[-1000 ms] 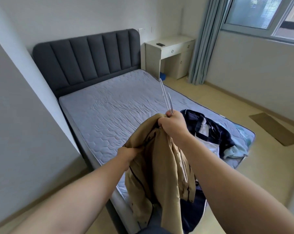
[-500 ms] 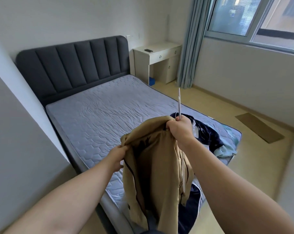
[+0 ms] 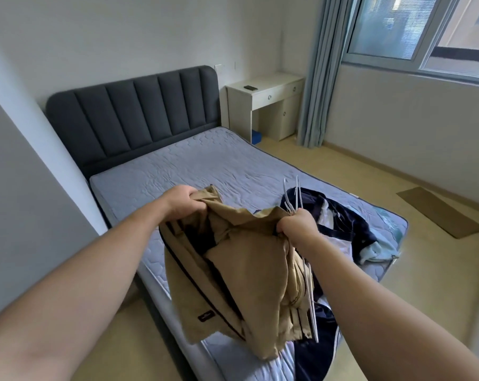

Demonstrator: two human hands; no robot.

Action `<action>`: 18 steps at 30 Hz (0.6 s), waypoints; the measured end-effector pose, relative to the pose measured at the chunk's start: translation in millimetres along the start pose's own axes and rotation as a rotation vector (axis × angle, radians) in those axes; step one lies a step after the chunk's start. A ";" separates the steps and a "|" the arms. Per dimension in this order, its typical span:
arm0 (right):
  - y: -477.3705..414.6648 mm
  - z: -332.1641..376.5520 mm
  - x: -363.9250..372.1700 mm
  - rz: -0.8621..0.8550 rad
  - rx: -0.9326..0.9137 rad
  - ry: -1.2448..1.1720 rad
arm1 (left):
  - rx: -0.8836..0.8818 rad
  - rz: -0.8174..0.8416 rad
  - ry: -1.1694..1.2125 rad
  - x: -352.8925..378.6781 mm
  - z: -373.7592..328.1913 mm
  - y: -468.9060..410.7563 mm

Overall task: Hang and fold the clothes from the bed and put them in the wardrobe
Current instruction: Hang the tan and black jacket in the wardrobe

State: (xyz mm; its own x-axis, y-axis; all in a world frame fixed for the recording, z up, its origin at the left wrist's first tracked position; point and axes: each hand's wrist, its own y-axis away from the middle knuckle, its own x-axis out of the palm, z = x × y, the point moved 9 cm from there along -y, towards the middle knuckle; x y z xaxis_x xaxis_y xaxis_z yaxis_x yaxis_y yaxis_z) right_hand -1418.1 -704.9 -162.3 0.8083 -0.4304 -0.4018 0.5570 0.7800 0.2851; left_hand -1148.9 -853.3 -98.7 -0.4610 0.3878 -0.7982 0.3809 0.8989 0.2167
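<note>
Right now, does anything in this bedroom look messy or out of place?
Yes. Crumpled clothes lie heaped at the foot corner of the bare mattress, and a flat brown sheet lies loose on the floor.

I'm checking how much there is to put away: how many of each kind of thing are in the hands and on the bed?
Tan jacket: 1, gripped by the left hand and the right hand
Wire hangers: at least 2, in the right hand; exact number unclear
Clothes heap on the bed: 1, pieces uncountable
Total: at least 4
</note>
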 end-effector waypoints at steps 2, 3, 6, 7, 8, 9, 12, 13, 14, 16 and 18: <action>6.1 -6.8 13.4 0.059 0.042 0.016 | -0.047 0.058 -0.092 2.0 5.4 3.4; 10.3 -9.5 20.4 0.081 0.061 0.018 | -0.074 0.053 -0.113 2.3 11.0 3.6; 15.0 -14.8 41.0 0.117 0.061 0.028 | -0.160 0.004 -0.164 6.8 41.6 -2.2; 14.6 -14.1 48.5 0.121 0.034 0.018 | -0.186 -0.006 -0.178 10.4 54.1 -3.2; 15.3 -12.8 57.0 0.133 0.005 0.006 | -0.219 -0.012 -0.175 14.6 68.3 -2.6; 16.1 -11.4 66.0 0.147 -0.025 0.015 | -0.266 -0.024 -0.138 19.1 85.1 -1.4; 26.7 -8.6 92.9 0.180 -0.105 0.093 | -0.427 -0.138 -0.046 28.1 134.6 11.8; 31.8 -10.1 102.0 0.198 -0.107 0.090 | -0.457 -0.178 -0.076 29.5 146.6 17.3; 36.0 -12.1 111.1 0.218 -0.109 0.079 | -0.474 -0.214 -0.108 30.0 156.4 21.9; 44.3 -17.6 127.0 0.254 -0.107 0.087 | -0.531 -0.279 -0.126 29.4 176.3 33.3; 50.3 -23.8 134.6 0.252 -0.122 0.163 | -0.606 -0.340 -0.119 25.3 199.5 46.0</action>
State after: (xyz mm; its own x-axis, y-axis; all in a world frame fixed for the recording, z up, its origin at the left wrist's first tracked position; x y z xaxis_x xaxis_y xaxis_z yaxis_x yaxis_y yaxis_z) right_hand -1285.9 -712.7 -222.8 0.8714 -0.1460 -0.4683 0.3080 0.9060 0.2905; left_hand -983.1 -842.8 -221.0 -0.3717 0.0715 -0.9256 -0.2978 0.9351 0.1919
